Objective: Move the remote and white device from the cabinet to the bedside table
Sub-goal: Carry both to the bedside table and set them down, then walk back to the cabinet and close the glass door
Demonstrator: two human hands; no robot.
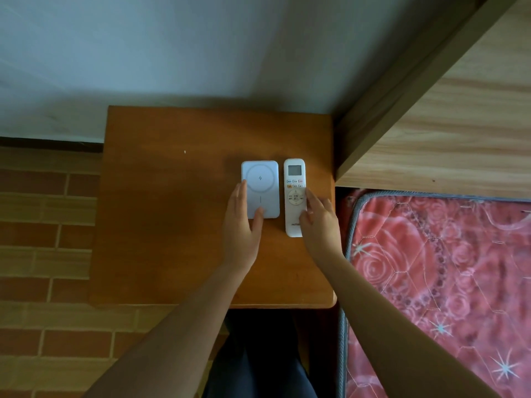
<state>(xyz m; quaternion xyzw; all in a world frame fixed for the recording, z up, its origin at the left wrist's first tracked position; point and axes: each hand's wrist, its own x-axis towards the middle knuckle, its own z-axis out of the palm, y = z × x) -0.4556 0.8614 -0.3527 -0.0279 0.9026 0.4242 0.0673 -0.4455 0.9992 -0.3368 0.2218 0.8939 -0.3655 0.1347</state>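
Note:
A white device [263, 182] with a ring mark lies flat on the brown bedside table [172, 211], right of centre. A white remote [293, 193] with a small screen lies just to its right, parallel to it. My left hand [240, 228] grips the device, fingers along its left edge and thumb on its lower face. My right hand [319, 222] holds the remote, fingers along its right edge and thumb on its lower part. Both objects rest on the table top.
A bed with a pink rose-patterned mattress [431, 282] stands at the right, touching the table. A wooden headboard [445, 124] rises behind it. A pale wall [172, 53] is at the back. Brick-patterned floor [43, 254] lies to the left.

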